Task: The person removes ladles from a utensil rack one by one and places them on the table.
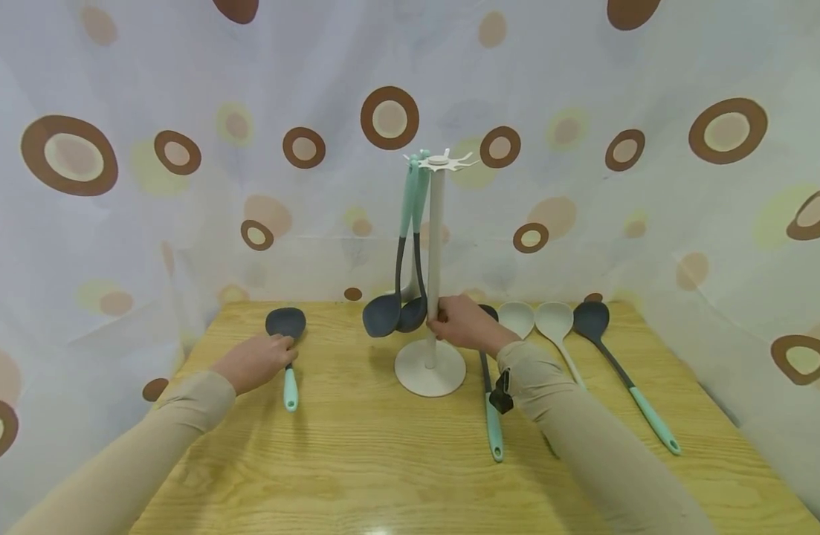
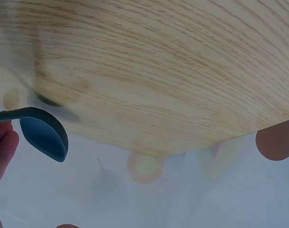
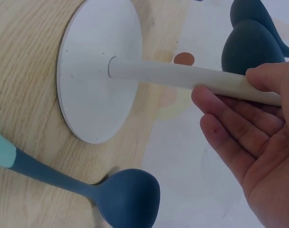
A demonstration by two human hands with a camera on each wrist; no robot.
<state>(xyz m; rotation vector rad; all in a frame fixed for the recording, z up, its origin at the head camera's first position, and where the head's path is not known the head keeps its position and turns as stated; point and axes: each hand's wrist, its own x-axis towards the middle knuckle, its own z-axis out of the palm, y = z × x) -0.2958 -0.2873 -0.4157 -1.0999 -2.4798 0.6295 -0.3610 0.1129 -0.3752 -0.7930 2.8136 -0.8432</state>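
Observation:
My left hand (image 1: 259, 362) grips a ladle (image 1: 285, 322) by its neck, on the left of the table. This ladle has a dark blue-grey bowl and a mint handle whose end hangs below the fingers; its deep bowl also shows in the left wrist view. With thumb and fingers around the pole, my right hand (image 1: 470, 323) holds a white utensil stand (image 1: 431, 379) upright at mid-table. Two dark utensils with mint handles, a larger ladle (image 1: 381, 316) and a smaller ladle (image 1: 412, 316), hang from the left of its hooked top. A pale utensil hangs behind them, mostly hidden.
Right of the stand lie a dark spoon (image 1: 494, 435) with a mint handle, two white-headed utensils partly under my right forearm, and a dark ladle (image 1: 591, 321) along the right side. A patterned curtain (image 1: 329, 200) borders the wooden table (image 1: 343, 461) at back and sides.

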